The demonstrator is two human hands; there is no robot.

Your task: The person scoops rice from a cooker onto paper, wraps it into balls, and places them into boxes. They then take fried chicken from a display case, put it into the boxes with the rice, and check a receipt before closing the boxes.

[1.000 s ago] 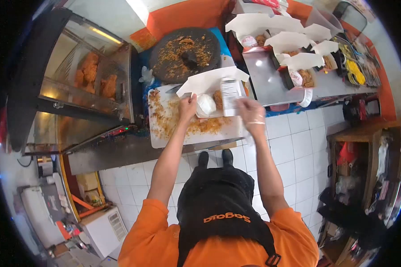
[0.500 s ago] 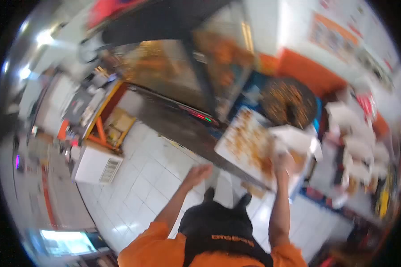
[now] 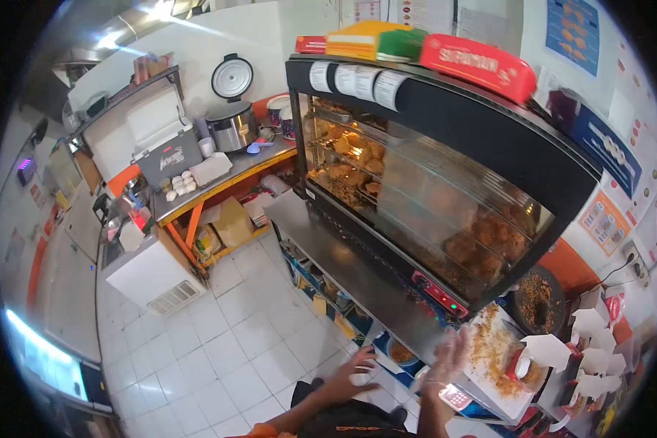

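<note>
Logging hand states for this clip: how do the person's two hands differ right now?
The left hand is bare, fingers spread, out over the tiled floor. The right hand looks covered by a thin clear glove and is raised at the edge of the steel counter, nearer the crumb-strewn white board. The right hand is also more blurred. Both are open and hold nothing.

Bottom centre of the frame: bare left hand (image 3: 352,377) and forearm, no sleeve visible there. Right hand (image 3: 447,358) in a thin, clear plastic glove. Below, an orange short-sleeved shirt (image 3: 264,432) at the lower edge, under a black apron (image 3: 358,423) with orange lettering.
</note>
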